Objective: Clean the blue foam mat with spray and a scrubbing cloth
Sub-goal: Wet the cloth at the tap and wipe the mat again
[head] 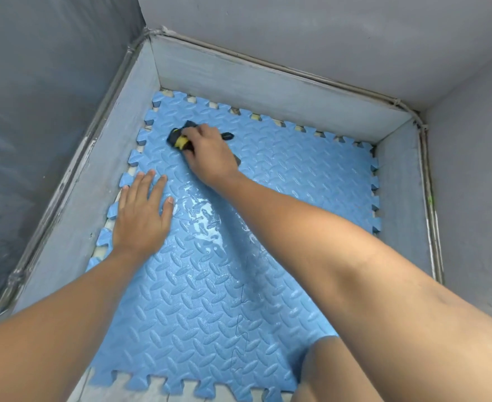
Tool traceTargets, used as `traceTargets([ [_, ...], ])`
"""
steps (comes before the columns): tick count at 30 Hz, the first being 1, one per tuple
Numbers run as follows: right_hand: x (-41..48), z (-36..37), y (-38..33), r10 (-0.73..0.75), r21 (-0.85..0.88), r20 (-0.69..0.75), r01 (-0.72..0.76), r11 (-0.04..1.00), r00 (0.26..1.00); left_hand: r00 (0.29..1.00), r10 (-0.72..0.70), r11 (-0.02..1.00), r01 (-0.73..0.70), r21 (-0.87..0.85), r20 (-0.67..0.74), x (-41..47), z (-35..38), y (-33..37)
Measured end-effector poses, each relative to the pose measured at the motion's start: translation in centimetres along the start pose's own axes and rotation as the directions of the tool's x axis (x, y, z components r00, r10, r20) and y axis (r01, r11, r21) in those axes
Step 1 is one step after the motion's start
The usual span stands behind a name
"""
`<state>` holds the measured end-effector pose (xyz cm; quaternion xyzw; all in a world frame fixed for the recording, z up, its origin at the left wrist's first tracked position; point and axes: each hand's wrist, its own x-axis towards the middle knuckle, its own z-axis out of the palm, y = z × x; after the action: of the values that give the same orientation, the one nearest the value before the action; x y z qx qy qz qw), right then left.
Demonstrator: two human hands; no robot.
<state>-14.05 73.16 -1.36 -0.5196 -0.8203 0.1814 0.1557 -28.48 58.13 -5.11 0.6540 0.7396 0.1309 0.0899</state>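
The blue foam mat (297, 175), with a raised tread pattern and jigsaw edges, covers the floor of a walled corner. A wet, shiny patch (204, 216) lies near its middle. My right hand (210, 153) presses a dark scrubbing cloth with a yellow part (178, 139) onto the mat's far left area, fingers closed over it. My left hand (143, 216) lies flat on the mat near its left edge, fingers spread, holding nothing. No spray bottle is in view.
Low grey walls (268, 91) enclose the mat at the left, the far side and the right, with grey sheeting above them. A bare knee (326, 369) rests on the mat at the lower right. Pale floor shows past the mat's near edge.
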Motion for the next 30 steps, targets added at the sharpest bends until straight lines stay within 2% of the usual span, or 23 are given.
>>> traceTargets([
  [4, 0.0, 0.5, 1.9, 0.068, -0.128, -0.046, -0.074, 0.989, 0.997, 1.0, -0.006, 1.0, 0.006, -0.005, 0.013, 0.0, -0.2, 0.0],
  [8, -0.4, -3.7, 10.7, 0.303, -0.173, -0.133, -0.323, 0.93, 0.944, 1.0, -0.02, 1.0, 0.02, -0.006, 0.007, -0.1, -0.3, 0.2],
  [10, -1.7, -6.7, 16.3, 0.458, -0.187, -0.205, -0.494, 0.849, 0.865, 1.0, -0.02, 1.0, 0.02, -0.005, 0.011, -0.2, -0.4, 0.2],
  [13, -5.3, -11.1, 23.6, 0.666, -0.151, -0.245, -0.706, 0.692, 0.704, 1.0, -0.015, 1.0, 0.015, -0.017, 0.015, -0.2, -0.5, 0.2],
  [16, -9.2, -13.5, 26.8, 0.793, -0.063, -0.29, -0.837, 0.543, 0.536, 1.0, -0.012, 1.0, 0.013, -0.023, 0.013, -0.1, -0.5, 0.3],
  [18, -10.4, -13.7, 26.7, 0.812, -0.018, -0.319, -0.859, 0.511, 0.49, 1.0, -0.014, 1.0, 0.014, -0.022, 0.011, -0.1, -0.5, 0.4],
  [20, -9.7, -12.9, 25.0, 0.771, 0.027, -0.351, -0.818, 0.575, 0.53, 1.0, -0.012, 1.0, 0.012, -0.023, 0.006, -0.1, -0.6, 0.5],
  [23, -5.7, -10.1, 20.2, 0.687, 0.114, -0.351, -0.7, 0.705, 0.636, 1.0, -0.009, 1.0, 0.009, -0.018, 0.0, -0.1, -0.6, 0.6],
  [26, -0.8, -6.3, 13.2, 0.571, 0.143, -0.288, -0.555, 0.819, 0.769, 1.0, -0.023, 1.0, 0.022, -0.018, -0.002, -0.2, -0.6, 0.7],
  [30, 4.8, -1.3, 3.5, 0.329, 0.148, -0.148, -0.308, 0.94, 0.932, 1.0, -0.021, 1.0, 0.021, -0.016, -0.019, -0.2, -0.4, 0.6],
])
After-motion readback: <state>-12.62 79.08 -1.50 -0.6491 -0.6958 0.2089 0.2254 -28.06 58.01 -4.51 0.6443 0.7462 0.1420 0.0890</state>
